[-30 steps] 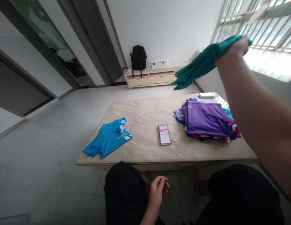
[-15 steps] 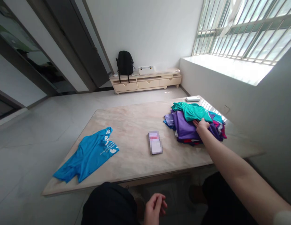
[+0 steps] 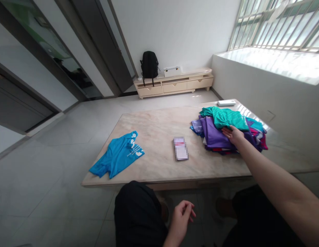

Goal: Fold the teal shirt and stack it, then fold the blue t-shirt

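Note:
A pile of crumpled shirts lies on the right of the table, with a green shirt (image 3: 227, 117) on top and a purple shirt (image 3: 214, 134) under it. My right hand (image 3: 234, 134) rests on the pile at the green shirt's near edge, its fingers stretched out over the purple cloth and gripping nothing. Low in front of the table, between my knees, is my left hand (image 3: 183, 213), loosely curled with thumb and fingers together and nothing visible in it. A blue shirt (image 3: 117, 154) with white print lies by itself at the table's left end.
A phone-like object (image 3: 181, 149), its face blurred out, lies mid-table (image 3: 154, 133). A white device (image 3: 226, 103) sits at the far right corner. Beyond stands a low cabinet (image 3: 174, 86) bearing a black backpack (image 3: 149, 65) and a white box (image 3: 172, 71). My knees are close to the near edge.
The whole view has shifted, so the table and shirts appear further right and slightly higher. My right hand stays at the pile, its palm turned up more. My left hand remains curled.

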`<state>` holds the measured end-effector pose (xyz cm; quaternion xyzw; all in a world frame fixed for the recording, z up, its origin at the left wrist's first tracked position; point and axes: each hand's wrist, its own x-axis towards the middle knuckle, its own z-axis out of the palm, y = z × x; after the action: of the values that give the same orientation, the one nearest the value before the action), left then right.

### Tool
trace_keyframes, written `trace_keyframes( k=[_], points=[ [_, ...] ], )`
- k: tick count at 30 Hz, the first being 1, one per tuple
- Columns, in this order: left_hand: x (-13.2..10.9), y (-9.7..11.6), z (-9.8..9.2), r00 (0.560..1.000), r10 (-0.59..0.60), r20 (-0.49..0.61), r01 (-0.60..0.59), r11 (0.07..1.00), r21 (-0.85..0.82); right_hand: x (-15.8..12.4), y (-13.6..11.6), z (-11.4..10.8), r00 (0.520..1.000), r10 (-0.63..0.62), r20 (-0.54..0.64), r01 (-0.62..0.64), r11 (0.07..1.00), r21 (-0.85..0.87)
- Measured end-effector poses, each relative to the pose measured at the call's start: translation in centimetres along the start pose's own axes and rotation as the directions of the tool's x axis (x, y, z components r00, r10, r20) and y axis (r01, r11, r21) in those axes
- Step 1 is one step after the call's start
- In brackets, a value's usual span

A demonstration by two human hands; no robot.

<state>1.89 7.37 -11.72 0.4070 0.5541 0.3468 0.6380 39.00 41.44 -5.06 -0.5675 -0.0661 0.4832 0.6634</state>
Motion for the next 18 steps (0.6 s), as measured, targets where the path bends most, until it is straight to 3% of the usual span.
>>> trace_keyframes(
  k=[4, 11, 18],
  points=[
    [-0.3, 0.0, 0.2, 0.999, 0.002, 0.035, -0.004, 0.997, 0.072, 0.1, 0.4, 0.1, 0.998, 0.004, 0.059, -0.002, 1.0, -0.026],
    [-0.6, -0.2, 0.3, 0.996, 0.021, 0.082, -0.033, 0.988, 0.153, -1.4, 1.2, -1.4, 0.97, -0.14, 0.198, 0.129, 0.989, 0.066],
    [-0.6, -0.3, 0.5, 0.995, 0.013, 0.102, -0.033, 0.981, 0.193, -2.6, 1.5, -3.4, 0.967, -0.148, 0.21, 0.135, 0.988, 0.072]
  ],
)
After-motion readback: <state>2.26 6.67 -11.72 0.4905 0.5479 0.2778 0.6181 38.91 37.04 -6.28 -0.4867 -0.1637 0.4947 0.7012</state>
